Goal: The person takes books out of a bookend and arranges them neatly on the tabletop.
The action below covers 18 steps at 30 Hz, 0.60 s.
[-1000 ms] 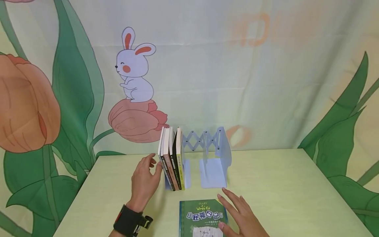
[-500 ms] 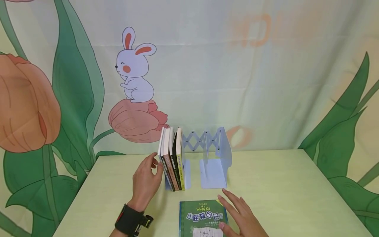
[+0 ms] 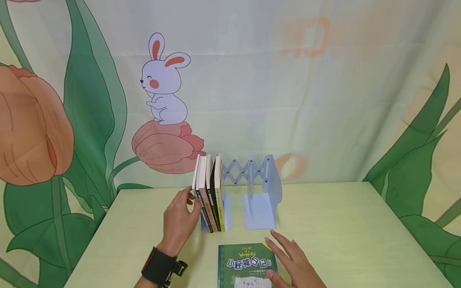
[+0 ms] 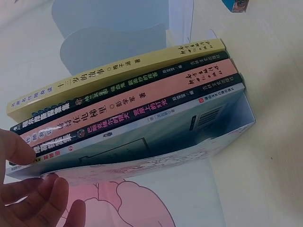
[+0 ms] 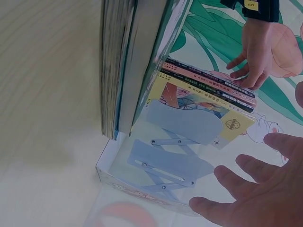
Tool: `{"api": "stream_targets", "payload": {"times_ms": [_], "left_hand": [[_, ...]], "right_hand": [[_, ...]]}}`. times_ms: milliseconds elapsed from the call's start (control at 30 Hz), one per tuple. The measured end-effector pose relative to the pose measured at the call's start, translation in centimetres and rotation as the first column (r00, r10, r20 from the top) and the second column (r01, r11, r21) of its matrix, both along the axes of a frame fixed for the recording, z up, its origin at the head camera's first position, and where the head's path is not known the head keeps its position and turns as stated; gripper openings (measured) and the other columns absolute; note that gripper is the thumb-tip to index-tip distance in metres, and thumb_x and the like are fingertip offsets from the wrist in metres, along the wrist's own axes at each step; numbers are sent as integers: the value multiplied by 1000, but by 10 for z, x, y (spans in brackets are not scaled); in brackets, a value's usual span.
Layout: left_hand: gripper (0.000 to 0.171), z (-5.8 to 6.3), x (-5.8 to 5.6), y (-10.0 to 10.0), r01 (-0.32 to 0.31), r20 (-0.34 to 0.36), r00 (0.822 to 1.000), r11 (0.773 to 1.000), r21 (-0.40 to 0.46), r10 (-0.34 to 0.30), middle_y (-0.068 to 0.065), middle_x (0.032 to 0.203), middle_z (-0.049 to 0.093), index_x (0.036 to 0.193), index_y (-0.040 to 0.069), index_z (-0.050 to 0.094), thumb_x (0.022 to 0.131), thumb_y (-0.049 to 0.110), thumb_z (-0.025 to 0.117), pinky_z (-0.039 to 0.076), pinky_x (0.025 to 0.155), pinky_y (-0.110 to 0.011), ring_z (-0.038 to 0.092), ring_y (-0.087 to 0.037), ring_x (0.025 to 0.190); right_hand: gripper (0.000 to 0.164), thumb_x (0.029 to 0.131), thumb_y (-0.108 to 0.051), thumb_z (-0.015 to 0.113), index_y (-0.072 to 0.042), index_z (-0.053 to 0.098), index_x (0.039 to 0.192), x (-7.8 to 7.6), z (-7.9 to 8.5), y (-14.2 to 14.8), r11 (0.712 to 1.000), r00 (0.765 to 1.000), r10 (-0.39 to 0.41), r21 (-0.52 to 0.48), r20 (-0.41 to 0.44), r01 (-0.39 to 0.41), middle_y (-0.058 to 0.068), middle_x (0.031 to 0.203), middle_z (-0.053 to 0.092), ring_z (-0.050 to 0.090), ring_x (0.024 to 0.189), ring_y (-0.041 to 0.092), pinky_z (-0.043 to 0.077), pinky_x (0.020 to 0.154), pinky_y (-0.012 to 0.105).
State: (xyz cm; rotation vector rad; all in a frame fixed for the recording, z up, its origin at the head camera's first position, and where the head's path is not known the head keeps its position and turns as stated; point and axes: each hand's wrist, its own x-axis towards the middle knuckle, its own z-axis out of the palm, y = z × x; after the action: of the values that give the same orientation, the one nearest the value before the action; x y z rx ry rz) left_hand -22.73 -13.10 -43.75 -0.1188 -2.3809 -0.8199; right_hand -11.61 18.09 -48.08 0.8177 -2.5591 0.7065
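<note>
Standing books [image 3: 208, 208]: from my remote seat I see five paperbacks with yellow, black, pink and white spines, upright at the left end of the light-blue metal expanding bookend [image 3: 264, 214], long axes near vertical, tops leaning slightly left, spines facing me.
Left hand [image 3: 179, 222]: thumb by the spines, fingers along the outer side; I can't tell whether it grips.
Green-covered paperback [image 3: 245, 260]: flat, title edge pointing toward the bookend.
Right hand [image 3: 297, 264]: fingers spread, gripping nothing, over that cover's right edge.
</note>
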Motion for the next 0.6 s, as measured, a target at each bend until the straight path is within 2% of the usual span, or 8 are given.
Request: {"api": "stream_targets", "payload": {"times_ms": [600], "left_hand": [[39,3,-4,2,-18,-24,1000,999,-44,17,-7,86,60,125,2,61,91,22,65,37,54,-27,54,-18,69]], "right_hand": [[70,88,-28,70,-28,39,151,1,-1,-1,1000,1000,-3,-11,14,3,-2,156,37,46,134,22,38,96,66]]}}
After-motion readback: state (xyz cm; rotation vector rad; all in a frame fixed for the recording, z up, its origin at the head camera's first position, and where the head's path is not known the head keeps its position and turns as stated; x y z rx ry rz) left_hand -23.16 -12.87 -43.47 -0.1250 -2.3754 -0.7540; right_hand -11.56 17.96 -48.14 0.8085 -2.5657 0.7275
